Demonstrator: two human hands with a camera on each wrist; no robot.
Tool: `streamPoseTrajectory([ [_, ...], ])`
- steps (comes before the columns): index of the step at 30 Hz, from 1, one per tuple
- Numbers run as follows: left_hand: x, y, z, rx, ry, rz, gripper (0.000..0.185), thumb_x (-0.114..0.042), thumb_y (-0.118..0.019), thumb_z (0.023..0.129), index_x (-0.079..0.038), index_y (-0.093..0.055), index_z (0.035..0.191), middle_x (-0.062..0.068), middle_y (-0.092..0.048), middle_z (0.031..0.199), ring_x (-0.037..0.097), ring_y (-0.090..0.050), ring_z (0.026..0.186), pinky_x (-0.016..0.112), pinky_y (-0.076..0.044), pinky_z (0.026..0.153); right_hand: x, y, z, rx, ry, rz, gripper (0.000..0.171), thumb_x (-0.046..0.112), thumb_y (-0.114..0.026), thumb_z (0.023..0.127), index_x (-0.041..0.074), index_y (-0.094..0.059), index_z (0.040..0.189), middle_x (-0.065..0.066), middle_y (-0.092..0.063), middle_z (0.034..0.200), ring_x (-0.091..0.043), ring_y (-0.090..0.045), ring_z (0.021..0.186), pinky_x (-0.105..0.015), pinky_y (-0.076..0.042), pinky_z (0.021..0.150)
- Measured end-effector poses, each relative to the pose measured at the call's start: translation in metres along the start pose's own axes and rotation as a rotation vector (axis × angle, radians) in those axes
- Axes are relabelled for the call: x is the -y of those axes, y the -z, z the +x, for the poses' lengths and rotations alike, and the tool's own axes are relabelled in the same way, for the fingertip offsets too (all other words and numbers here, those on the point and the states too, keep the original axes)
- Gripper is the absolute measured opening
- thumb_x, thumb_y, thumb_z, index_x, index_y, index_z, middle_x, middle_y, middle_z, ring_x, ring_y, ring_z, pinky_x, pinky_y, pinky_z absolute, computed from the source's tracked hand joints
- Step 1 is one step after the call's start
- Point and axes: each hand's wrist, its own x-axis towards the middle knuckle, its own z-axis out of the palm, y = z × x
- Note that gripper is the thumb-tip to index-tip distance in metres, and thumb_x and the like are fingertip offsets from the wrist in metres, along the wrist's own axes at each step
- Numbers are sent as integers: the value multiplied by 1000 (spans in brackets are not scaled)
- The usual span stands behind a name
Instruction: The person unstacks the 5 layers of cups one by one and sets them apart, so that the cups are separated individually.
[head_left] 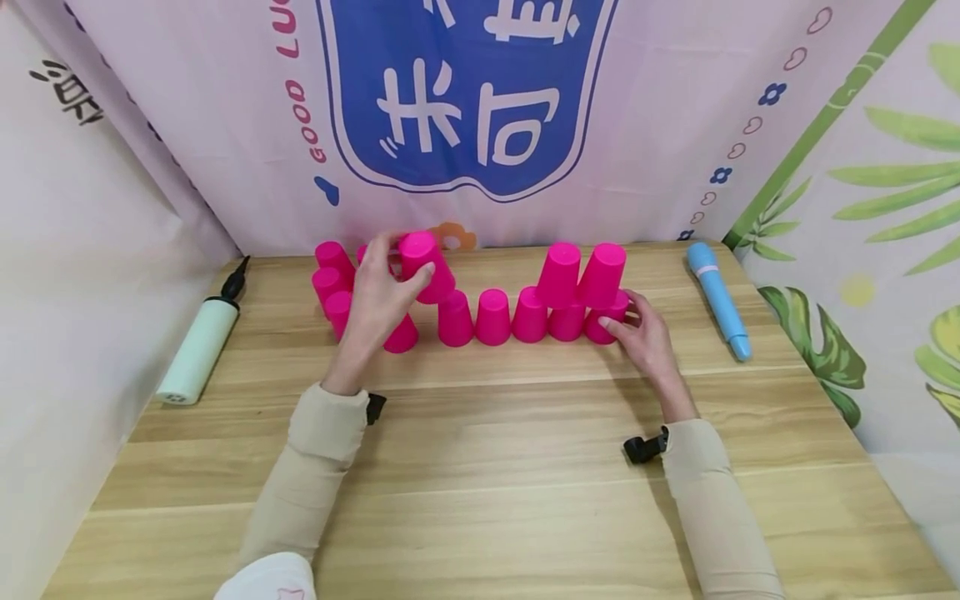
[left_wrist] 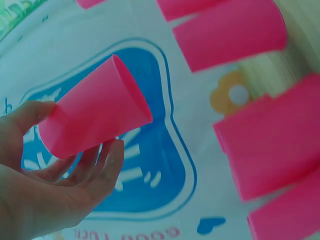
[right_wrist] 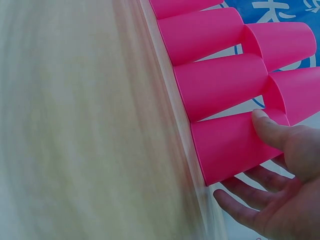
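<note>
Several pink plastic cups stand upside down in a row (head_left: 492,317) across the far part of the wooden table (head_left: 480,467). Two more cups (head_left: 581,275) sit on top of the row's right end. My left hand (head_left: 405,258) holds one pink cup (head_left: 426,263) tilted in the air above the row's left part; the left wrist view shows this cup (left_wrist: 95,115) gripped between thumb and fingers of the left hand (left_wrist: 65,170). My right hand (head_left: 622,315) grips the rightmost bottom cup (head_left: 603,325), thumb on its front; the right wrist view shows this cup (right_wrist: 235,145).
A pale green hand pump (head_left: 198,346) lies at the table's left. A light blue cylinder (head_left: 718,298) lies at the right. More pink cups (head_left: 330,279) are piled at the row's left end. A printed banner (head_left: 465,92) stands close behind the cups.
</note>
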Motion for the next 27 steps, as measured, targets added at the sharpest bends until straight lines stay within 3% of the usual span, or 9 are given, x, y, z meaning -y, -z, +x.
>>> streamPoseTrajectory([
  [5,10,17,-4,-64,-9,1,55,-14,-72,85,2,-46,131,18,-52,123,30,-53,109,45,-49,91,0,1,0,-4,11,-5,64,19,-70,89,2,-40,143,-22,-50,135,-38,-49,122,-47,-42,102],
  [15,25,50,-10,-146,36,-13,53,-11,-68,87,6,-46,131,22,-50,124,33,-50,111,47,-45,96,1,2,-1,3,-13,-8,66,22,-68,90,4,-38,145,-22,-48,136,-39,-49,122,-48,-41,103],
  [27,44,80,-26,-209,139,74,57,-23,-67,88,-4,-44,137,14,-49,128,24,-51,111,30,-52,84,2,0,-1,0,-10,2,65,21,-69,90,3,-39,144,-22,-49,135,-39,-50,122,-48,-42,102],
])
